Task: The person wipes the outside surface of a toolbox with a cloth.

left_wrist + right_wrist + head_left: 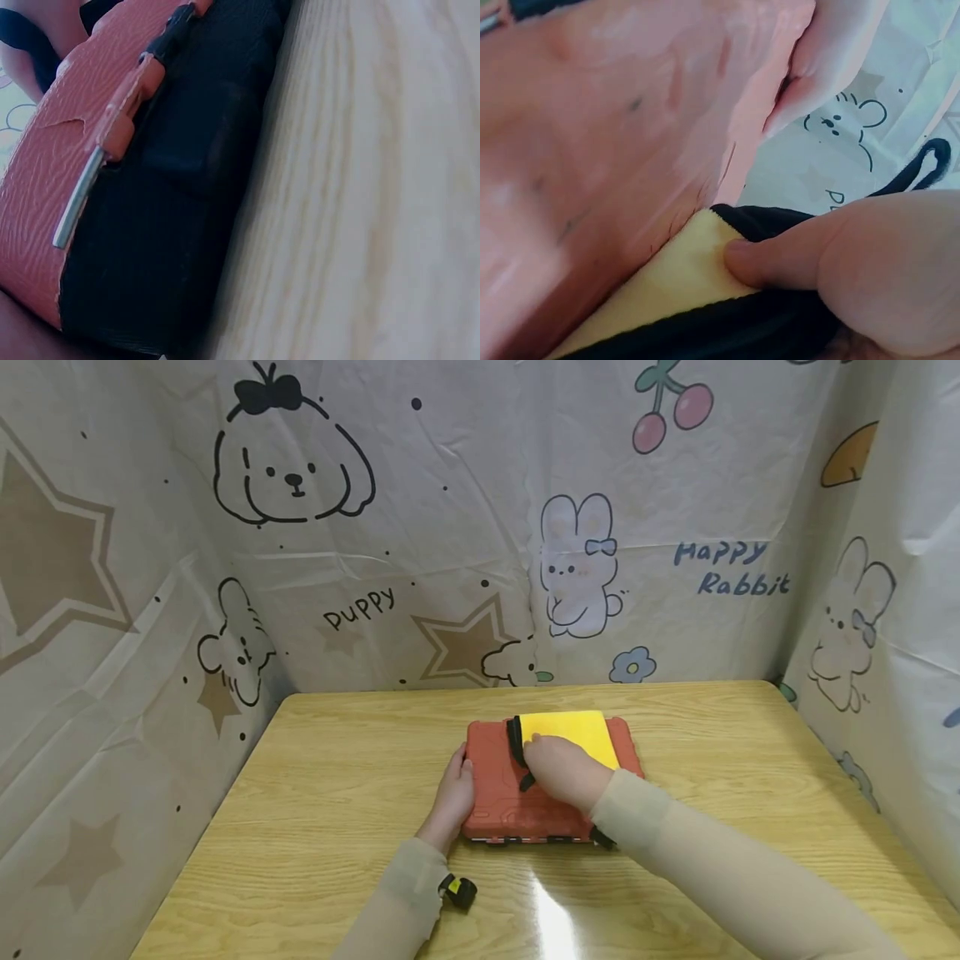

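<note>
A red plastic case (491, 785) with a dark lower half lies flat on the table. My left hand (456, 789) grips its left edge, the thumb near the top. Over the lid is a yellow cloth (577, 727) with black edging. My right hand (562, 770) pinches that cloth by its black-edged border, and the right wrist view shows the thumb (780, 262) pressed on the yellow face. A black loop (930, 165) sticks out beyond this hand. A metal hinge pin (79, 199) runs along the case's side in the left wrist view.
The wooden table (337, 760) extends around the case. Behind it and at both sides hang pale cloth walls (450, 543) printed with cartoon animals and stars. A small black device (459, 891) is strapped at the left wrist.
</note>
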The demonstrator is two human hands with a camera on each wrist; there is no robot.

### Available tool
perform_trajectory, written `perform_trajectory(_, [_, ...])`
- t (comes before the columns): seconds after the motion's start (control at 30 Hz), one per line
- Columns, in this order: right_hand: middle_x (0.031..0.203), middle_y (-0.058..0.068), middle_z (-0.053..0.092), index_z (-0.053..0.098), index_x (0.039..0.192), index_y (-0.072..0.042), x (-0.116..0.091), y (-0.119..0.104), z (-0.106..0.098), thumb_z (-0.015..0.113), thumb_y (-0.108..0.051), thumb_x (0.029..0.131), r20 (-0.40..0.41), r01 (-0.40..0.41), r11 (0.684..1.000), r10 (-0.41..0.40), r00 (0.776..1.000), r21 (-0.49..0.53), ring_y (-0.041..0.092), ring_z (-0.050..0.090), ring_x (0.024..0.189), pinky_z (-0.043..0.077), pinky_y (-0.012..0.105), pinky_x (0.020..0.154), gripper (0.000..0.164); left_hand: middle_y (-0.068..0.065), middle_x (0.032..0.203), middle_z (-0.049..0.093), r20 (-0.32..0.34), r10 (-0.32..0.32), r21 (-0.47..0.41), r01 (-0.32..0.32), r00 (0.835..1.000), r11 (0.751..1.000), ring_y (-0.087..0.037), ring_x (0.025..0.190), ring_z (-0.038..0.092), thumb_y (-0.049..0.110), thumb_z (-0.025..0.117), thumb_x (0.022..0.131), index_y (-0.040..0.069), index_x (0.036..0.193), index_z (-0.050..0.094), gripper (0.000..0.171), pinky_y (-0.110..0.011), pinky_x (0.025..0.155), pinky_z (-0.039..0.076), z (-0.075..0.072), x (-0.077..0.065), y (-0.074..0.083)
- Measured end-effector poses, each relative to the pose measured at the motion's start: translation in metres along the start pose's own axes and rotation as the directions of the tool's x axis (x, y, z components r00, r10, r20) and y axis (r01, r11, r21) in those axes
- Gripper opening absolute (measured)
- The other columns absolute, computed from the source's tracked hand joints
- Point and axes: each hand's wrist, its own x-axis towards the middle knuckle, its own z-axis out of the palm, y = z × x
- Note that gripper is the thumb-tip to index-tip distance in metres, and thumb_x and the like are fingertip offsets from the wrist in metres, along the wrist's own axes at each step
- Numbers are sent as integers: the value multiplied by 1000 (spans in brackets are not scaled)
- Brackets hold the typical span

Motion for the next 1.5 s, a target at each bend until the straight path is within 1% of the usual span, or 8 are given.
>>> perform_trajectory(0.23, [119,19,66,62,121,4,-8,-3,0,59,-9,95,20,-1,999,2,1000,-37,24,69,95,57,31,82,29,-15,160,20,-3,-20,-13,20,1000,1000,-34,147,16,24,27,107,10,155,19,51,-53,119,15,2,0,3])
perform_trajectory(0.4, [122,17,63,60,124,3,-21,-7,1,64,-13,93,16,7,997,-6,1000,-77,24,67,101,57,31,83,35,-15,160,20,-5,-21,-10,21,1000,1000,-34,147,16,24,27,107,10,155,19,51,-54,119,15,4,-1,5])
perform_trajectory(0.63, [129,14,61,59,129,-1,-42,-14,5,74,-19,86,12,33,991,-32,999,-129,26,64,111,57,29,85,49,-15,160,20,-8,-26,-7,26,1000,1000,-35,147,16,23,26,107,10,155,19,51,-54,119,15,5,-1,4])
perform_trajectory(0.8, [133,13,59,58,132,-4,-59,-22,7,71,-19,88,20,52,988,-50,999,-142,25,63,115,57,29,84,48,-15,160,21,-13,-24,1,24,1000,1000,-35,147,16,23,27,107,10,155,19,51,-54,119,16,6,0,1])
perform_trajectory(0.93, [133,11,60,59,131,-5,-72,-27,8,69,-14,89,8,58,991,-58,998,-119,25,63,115,58,28,82,44,-16,159,21,-17,-20,4,20,1000,1000,-35,147,16,23,27,106,9,154,20,51,-54,119,16,5,0,1])
perform_trajectory(1.03, [131,10,61,60,130,-6,-81,-29,7,70,-11,88,-13,68,992,-70,997,-106,24,63,114,58,27,78,43,-16,159,21,-12,-17,3,17,1000,1000,-35,147,16,23,27,106,8,155,20,51,-54,119,16,5,-1,2])
perform_trajectory(1.2, [131,9,61,61,129,-7,-95,-31,7,73,-8,85,-43,114,984,-121,992,-136,22,64,113,58,23,76,46,-15,160,20,-9,-25,8,25,1000,1000,-34,148,15,24,26,107,10,155,19,51,-54,119,15,3,0,2])
perform_trajectory(1.5, [131,10,61,61,129,-8,-113,-31,9,72,-5,83,-44,145,984,-151,988,-107,22,65,112,58,22,75,48,-15,160,20,-4,-29,11,29,1000,1000,-35,147,15,24,26,106,11,155,19,51,-55,119,15,2,0,3])
